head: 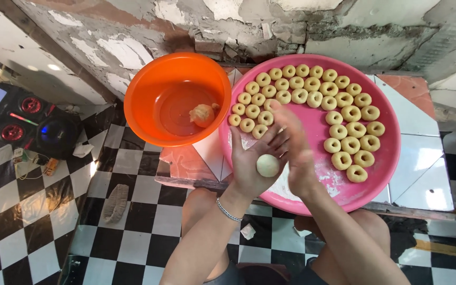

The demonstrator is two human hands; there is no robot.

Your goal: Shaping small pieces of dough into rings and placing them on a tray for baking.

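Resting on the open left hand (253, 166), a pale dough ball (267, 165) sits above the pink tray's (386, 158) front rim; the blurred right hand (296, 153) stands flat beside it, gripping nothing.

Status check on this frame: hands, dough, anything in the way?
Left hand open, palm up, dough ball resting on it. Right hand blurred beside the ball. Both over pink tray; nothing in the way.

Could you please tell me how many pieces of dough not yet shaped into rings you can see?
2: a smooth ball on the left hand, and a rough lump in the orange bowl. The right hand may hide others on the pink tray.
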